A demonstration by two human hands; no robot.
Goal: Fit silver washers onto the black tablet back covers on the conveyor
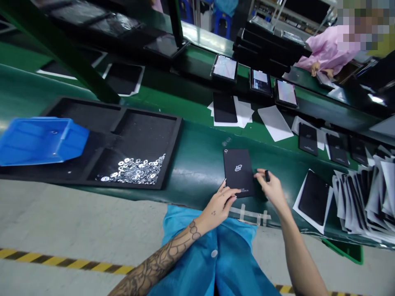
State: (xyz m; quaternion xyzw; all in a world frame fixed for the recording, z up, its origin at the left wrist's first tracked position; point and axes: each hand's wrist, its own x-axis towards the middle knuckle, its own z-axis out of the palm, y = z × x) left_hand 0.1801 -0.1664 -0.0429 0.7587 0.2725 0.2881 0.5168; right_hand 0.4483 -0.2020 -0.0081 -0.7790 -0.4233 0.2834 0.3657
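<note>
A black tablet (237, 168) lies back side up on the green bench, with a pale logo in its middle and a bright ring around the camera spot at its top left corner. My left hand (217, 205) holds the tablet at its lower left corner, fingers on the edge and over the bottom strip. Beside its right edge, my right hand (271, 189) is closed around a small black stick-like thing (267, 176), mostly hidden by the fingers. Those fingertips are close to the tablet; whether they touch it I cannot tell.
Left, a black divided tray (148, 131) holds many small silver ring-shaped parts (138, 170) and a blue bin (43, 139). Another tablet (314, 195) lies on white paper at right, by a stack of sheeted tablets (367, 193). Lit tablets (225, 67) stand behind; a co-worker's pink sleeve (327, 47) shows beyond.
</note>
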